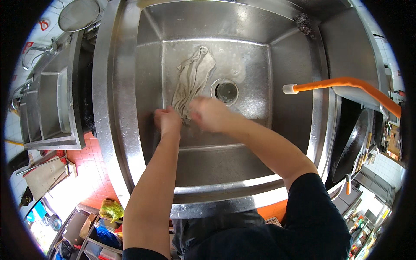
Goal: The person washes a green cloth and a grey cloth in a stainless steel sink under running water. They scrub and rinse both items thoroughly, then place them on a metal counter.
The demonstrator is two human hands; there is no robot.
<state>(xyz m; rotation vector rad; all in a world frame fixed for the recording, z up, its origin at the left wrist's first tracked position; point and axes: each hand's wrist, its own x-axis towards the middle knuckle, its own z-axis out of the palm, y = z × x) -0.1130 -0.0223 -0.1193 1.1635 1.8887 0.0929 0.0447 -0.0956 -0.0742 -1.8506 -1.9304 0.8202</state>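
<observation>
A wet, greyish-beige cloth (pixel 196 70) lies bunched lengthwise on the floor of a stainless steel sink (pixel 253 58). Its near end reaches down between my two hands. My left hand (pixel 168 121) is at the cloth's near left edge, fingers curled; whether they grip the fabric is hidden. Over the cloth's near right side is my right hand (pixel 209 113), blurred by motion, its fingers bent. I cannot make out whether it holds anything. Just beyond the right hand sits the round drain (pixel 226 92), right of the cloth.
An orange hose (pixel 344 81) with a pale end juts over the sink's right wall. A dark scouring pad (pixel 303 23) rests at the far right corner. To the right stands a large wok (pixel 352 146); at left is another steel sink (pixel 53 104).
</observation>
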